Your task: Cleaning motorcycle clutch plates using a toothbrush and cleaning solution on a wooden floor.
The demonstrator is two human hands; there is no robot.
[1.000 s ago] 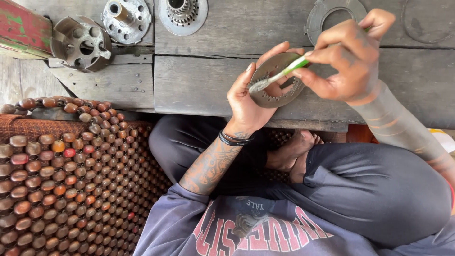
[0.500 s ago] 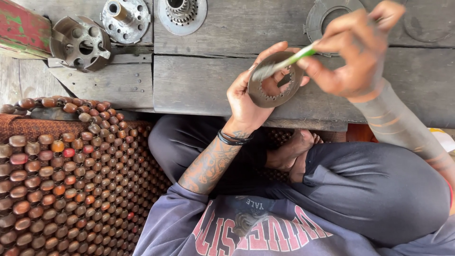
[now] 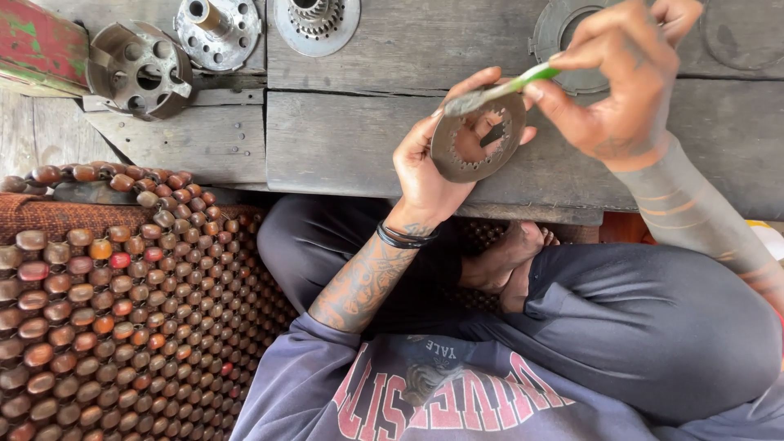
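- Beads of brown wood, strung into a seat mat point(image 3: 98, 318), fill the lower left; the person sits cross-legged on it.
- Metal parts lie along the far edge of the wooden bench point(image 3: 343, 139): a drilled housing point(image 3: 139, 69), a flanged hub point(image 3: 216, 28) and a splined gear hub point(image 3: 314, 20).
- Left hand point(image 3: 429, 167) is closed around the toothed metal ring point(image 3: 478, 139), thumb over one edge and fingers behind, holding it raised above the bench with its face tilted toward the person.
- Green-handled brush point(image 3: 502, 88) rests its head on the upper rim of the ring.
- Right hand point(image 3: 612, 90) pinches the brush handle between thumb and fingertips, closed tightly on it.
- Flat round plate point(image 3: 572, 37) lies on the bench behind that hand, partly hidden.
- Brushing well here, I judge, means keeping the ring braced steady, turning it bit by bit, and working the bristles into the inner teeth with short strokes.
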